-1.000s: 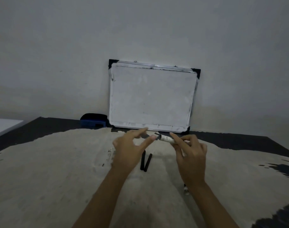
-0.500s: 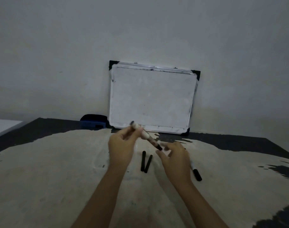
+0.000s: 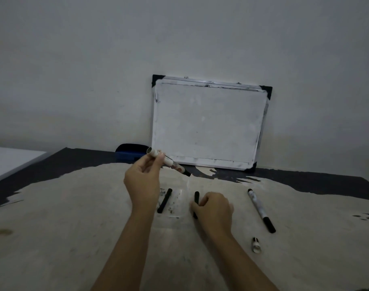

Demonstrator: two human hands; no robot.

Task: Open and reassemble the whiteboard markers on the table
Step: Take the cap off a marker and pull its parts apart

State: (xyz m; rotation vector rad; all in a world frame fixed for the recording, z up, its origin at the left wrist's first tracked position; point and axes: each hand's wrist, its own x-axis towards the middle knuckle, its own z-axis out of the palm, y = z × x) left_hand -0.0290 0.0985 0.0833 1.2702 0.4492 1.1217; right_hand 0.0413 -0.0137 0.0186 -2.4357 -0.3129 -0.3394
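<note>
My left hand [image 3: 144,183] holds a white marker barrel [image 3: 168,161] in the air, its open end up-left and its black tip pointing down-right. My right hand [image 3: 214,211] rests on the table with its fingers closed around a black ink stick [image 3: 196,198]. A second black ink stick [image 3: 165,200] lies on the table between my hands. A whole marker [image 3: 261,211] lies to the right, with a small white end cap [image 3: 256,245] nearer to me.
A small whiteboard [image 3: 208,124] leans on the wall at the back of the table [image 3: 53,217]. A blue eraser [image 3: 130,152] sits to its left. A white surface [image 3: 9,162] shows at the far left edge.
My left hand took the marker barrel and lifted it up-left. My right hand let go of it, dropped to the table and closed on one black ink stick. The head camera shifted left.
</note>
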